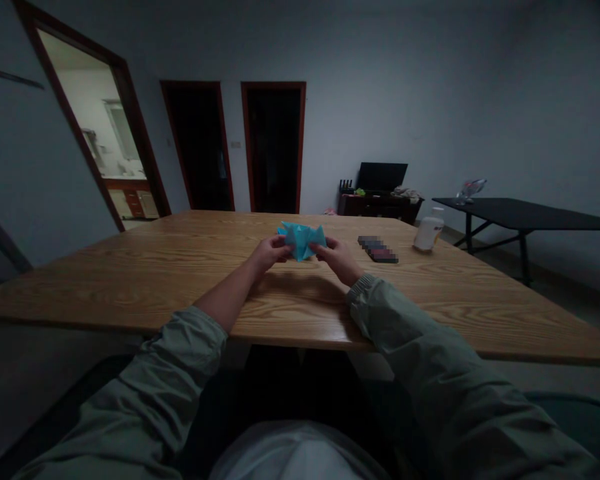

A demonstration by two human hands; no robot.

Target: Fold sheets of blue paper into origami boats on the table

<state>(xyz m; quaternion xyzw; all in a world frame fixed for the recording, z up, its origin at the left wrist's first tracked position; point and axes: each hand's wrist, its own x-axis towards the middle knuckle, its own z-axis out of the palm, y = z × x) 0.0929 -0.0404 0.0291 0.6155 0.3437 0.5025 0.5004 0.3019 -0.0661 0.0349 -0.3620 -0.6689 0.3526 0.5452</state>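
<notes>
A folded piece of blue origami paper, with several points and flaps, is held up just above the wooden table. My left hand pinches its left side between thumb and fingers. On the opposite side, my right hand is closed on the lower right part of the same paper. A bit of blue shows behind its upper left edge; whether it is a separate sheet I cannot tell.
A blurred-out dark phone-like object lies to the right of my hands. Farther right stands a white bottle. Beyond the table are a black table and a cabinet with a screen. The near table edge runs under my forearms.
</notes>
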